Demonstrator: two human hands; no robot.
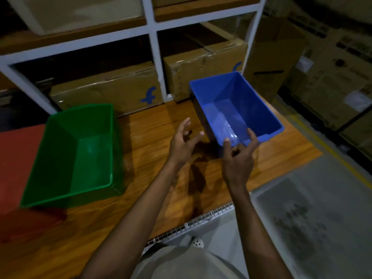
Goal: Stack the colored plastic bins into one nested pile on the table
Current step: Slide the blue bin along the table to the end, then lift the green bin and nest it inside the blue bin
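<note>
A blue bin (237, 105) stands upright on the wooden table (157, 168) at the right, near the table's right edge. A green bin (80, 154) stands upright on the left, apart from the blue one. A red bin (14, 158) shows only partly at the far left edge, behind and below the green bin. My left hand (183, 143) hovers with fingers spread just left of the blue bin's near corner, holding nothing. My right hand (239, 156) is at the blue bin's near rim with fingers apart; whether it touches the rim is unclear.
A white shelf frame (155, 47) with taped cardboard boxes (108, 91) rises right behind the bins. More cardboard boxes (332, 77) stand on the floor to the right. A yellow line runs along the grey floor (302, 208) past the table's right edge.
</note>
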